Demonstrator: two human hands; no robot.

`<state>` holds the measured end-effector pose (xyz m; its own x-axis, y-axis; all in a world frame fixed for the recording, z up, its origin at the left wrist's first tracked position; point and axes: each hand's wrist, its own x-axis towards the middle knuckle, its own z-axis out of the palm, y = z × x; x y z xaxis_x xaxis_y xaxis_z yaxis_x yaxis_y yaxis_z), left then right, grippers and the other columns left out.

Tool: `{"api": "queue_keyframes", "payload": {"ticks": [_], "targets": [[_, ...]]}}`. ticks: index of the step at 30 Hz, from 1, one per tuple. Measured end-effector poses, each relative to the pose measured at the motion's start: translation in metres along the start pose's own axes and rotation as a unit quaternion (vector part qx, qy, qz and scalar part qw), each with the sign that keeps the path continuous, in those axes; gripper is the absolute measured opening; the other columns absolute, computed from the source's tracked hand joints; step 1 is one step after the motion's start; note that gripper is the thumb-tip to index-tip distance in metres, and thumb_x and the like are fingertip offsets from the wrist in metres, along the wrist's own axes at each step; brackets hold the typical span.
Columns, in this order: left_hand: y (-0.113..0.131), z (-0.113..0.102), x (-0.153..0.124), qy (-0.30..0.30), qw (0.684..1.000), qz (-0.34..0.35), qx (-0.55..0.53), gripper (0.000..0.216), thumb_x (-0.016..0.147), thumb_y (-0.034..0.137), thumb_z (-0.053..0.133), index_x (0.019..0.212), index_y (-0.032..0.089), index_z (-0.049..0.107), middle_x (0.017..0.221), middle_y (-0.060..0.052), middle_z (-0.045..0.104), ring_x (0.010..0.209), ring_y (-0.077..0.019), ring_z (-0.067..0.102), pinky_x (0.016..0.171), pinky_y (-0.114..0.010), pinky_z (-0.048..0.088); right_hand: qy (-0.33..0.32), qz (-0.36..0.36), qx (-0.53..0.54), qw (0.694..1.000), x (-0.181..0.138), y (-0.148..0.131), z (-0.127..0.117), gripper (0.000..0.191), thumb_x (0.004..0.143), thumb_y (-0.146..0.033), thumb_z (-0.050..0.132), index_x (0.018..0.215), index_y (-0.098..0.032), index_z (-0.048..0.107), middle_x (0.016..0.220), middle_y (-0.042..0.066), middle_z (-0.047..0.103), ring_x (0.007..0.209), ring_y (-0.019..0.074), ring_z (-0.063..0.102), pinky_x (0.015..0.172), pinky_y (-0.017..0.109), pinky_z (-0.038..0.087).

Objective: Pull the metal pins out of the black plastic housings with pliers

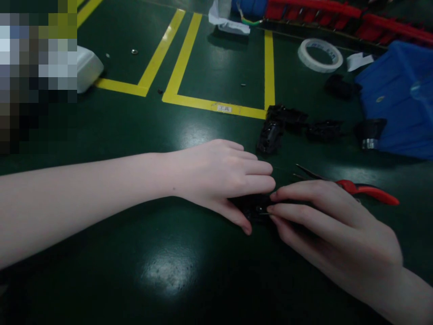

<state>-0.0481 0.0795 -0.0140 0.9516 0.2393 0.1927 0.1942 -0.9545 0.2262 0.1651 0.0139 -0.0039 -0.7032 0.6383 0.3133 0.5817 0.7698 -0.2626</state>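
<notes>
My left hand (230, 174) reaches in from the left, fingers curled over a small black part (251, 207) and thumb on its near side. The hand holds it against the green table and hides most of it. From the right, my right hand (338, 225) meets it with thumb and fingertips pinched together. Between those fingertips is a thin metal pin (264, 213), its visible end lying over the black part. Just behind my right hand lie red-handled pliers (375, 193), partly covered by that hand.
Several black moulded parts (270, 135) lie beyond my hands. At the right stands a blue bin (402, 99), with a black cone-shaped piece (371, 131) beside it. A tape roll (320, 55) and red bins (311, 11) are farther back. Yellow tape (216, 106) marks the green table (118, 234).
</notes>
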Motion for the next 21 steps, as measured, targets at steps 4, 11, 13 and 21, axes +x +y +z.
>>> {"api": "queue_keyframes", "payload": {"ticks": [4,11,13,21], "targets": [[0.0001,0.0007,-0.0002,0.004,1.0,-0.002,-0.004,0.043,0.079,0.062,0.059,0.089,0.02,0.061,0.08,-0.001,0.061,0.071,-0.0165,0.057,0.056,-0.029,0.034,0.009,-0.01,-0.01,1.0,0.0018,-0.0031,0.0008,0.009,0.081,-0.012,0.059,0.085,-0.019,0.059,0.088,0.004,0.067,0.08,0.0146,0.062,0.072,0.032,0.049],[0.0007,-0.001,0.0008,-0.01,1.0,-0.013,-0.013,0.043,0.079,0.062,0.059,0.089,0.02,0.061,0.082,-0.002,0.062,0.073,-0.0168,0.058,0.057,-0.028,0.036,0.028,-0.01,-0.019,0.999,0.0081,-0.0083,-0.0004,0.012,0.078,-0.01,0.062,0.083,-0.021,0.059,0.085,0.003,0.068,0.081,0.0168,0.063,0.077,0.037,0.047],[0.0005,-0.0005,0.0005,-0.007,1.0,-0.011,-0.012,0.044,0.078,0.062,0.059,0.089,0.02,0.061,0.082,-0.002,0.062,0.073,-0.0169,0.058,0.057,-0.028,0.035,0.037,-0.01,-0.017,0.999,0.0083,-0.0083,-0.0021,0.013,0.078,-0.011,0.062,0.081,-0.022,0.058,0.084,0.002,0.068,0.08,0.0163,0.063,0.077,0.037,0.048],[-0.0004,0.0013,-0.0004,0.002,1.0,-0.007,-0.022,0.044,0.078,0.06,0.06,0.091,0.019,0.061,0.083,-0.002,0.061,0.074,-0.0161,0.058,0.057,-0.026,0.034,-0.007,0.008,0.01,1.0,0.005,-0.003,-0.0042,0.006,0.082,-0.013,0.059,0.085,-0.018,0.059,0.091,0.004,0.065,0.083,0.0128,0.06,0.071,0.029,0.049]]}}
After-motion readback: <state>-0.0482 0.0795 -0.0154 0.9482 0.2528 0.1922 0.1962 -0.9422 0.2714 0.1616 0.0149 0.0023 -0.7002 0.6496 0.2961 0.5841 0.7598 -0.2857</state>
